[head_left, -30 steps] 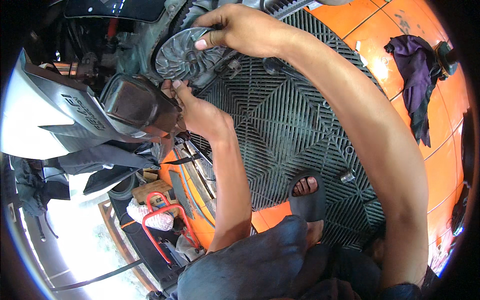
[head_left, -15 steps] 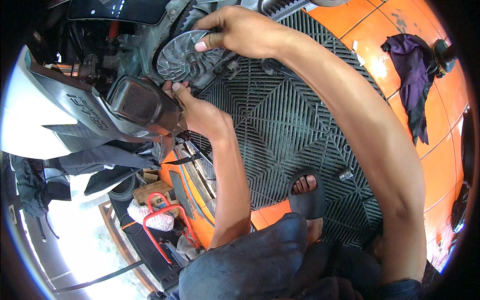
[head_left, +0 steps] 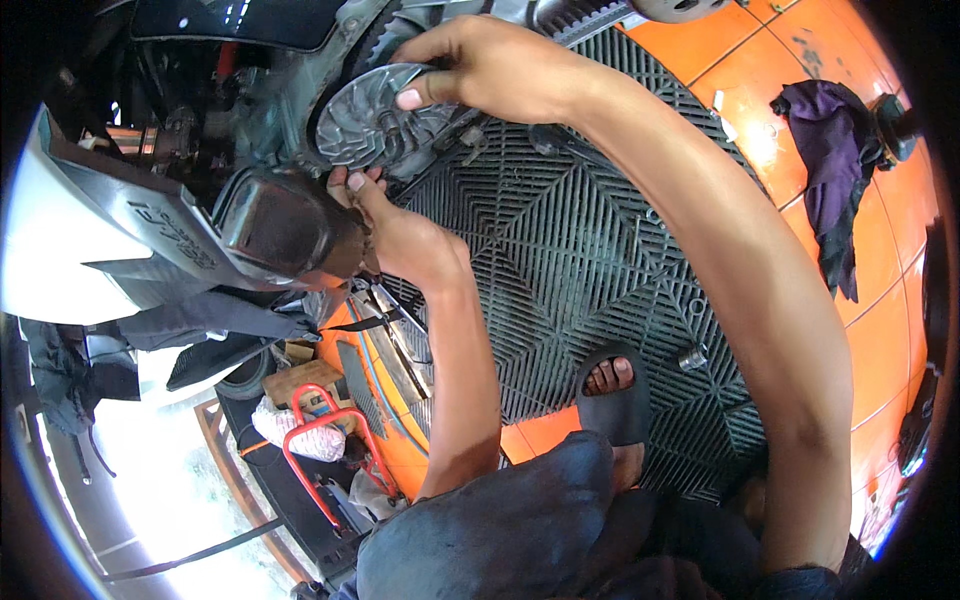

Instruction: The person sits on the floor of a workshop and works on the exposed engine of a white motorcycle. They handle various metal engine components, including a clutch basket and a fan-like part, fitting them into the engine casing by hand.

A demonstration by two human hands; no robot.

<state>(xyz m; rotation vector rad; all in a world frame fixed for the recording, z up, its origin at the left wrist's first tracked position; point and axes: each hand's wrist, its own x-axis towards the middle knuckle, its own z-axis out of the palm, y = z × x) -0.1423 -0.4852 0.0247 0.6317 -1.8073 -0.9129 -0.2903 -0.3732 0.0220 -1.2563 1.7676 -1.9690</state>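
A grey finned variator pulley disc [head_left: 362,122] sits at the open side of a scooter's engine casing, its finned face outward with a short shaft end at the centre. My right hand [head_left: 490,72] grips the upper right rim, thumb on the finned face and fingers behind it. Below the disc, my left hand [head_left: 385,215] has its fingers bent up against the lower rim; the thumb and fingertips are close together there. A toothed drive belt [head_left: 378,48] shows behind and above the disc. What the fingers touch behind the rim is hidden.
A black cover [head_left: 290,215] and white body panel [head_left: 75,225] are at left. Black slatted matting [head_left: 560,240] lies on orange tiles [head_left: 870,340]. A metal socket [head_left: 692,357] rests on it. A purple cloth [head_left: 825,150] hangs at right; a red stand [head_left: 325,440] is lower left.
Both hands keep their places on the disc. The whole view has shifted slightly, and the disc appears almost unmoved against the casing.
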